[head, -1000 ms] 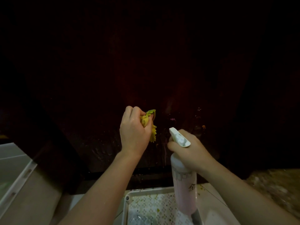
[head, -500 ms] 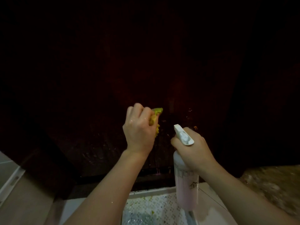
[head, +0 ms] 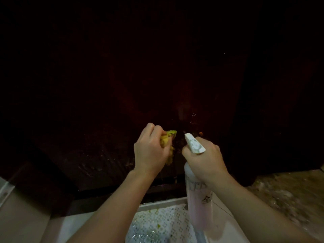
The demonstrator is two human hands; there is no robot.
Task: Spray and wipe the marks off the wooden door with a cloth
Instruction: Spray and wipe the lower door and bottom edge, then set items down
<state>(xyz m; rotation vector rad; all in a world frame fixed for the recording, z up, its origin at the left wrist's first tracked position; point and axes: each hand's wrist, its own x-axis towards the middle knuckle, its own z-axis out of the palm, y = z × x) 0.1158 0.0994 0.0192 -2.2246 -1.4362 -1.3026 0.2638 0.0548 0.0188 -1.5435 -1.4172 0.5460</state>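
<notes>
A dark wooden door (head: 157,76) fills most of the view, wet and streaked low down, with small orange and pale specks (head: 196,123) near its middle. My left hand (head: 150,151) grips a bunched yellow cloth (head: 168,146) held against the lower door. Just to its right, my right hand (head: 205,160) holds the neck of a pale pink spray bottle (head: 198,199) with a white nozzle (head: 193,143) aimed at the door.
A white tray (head: 163,204) with a patterned bottom and yellow-green bits lies on the floor below the door. Speckled stone floor (head: 284,195) lies at the right. A pale frame edge (head: 5,190) shows at the far left.
My left hand has moved the cloth to the right and slightly up along the door, closer to the spray nozzle. The view has shifted to the left a little.
</notes>
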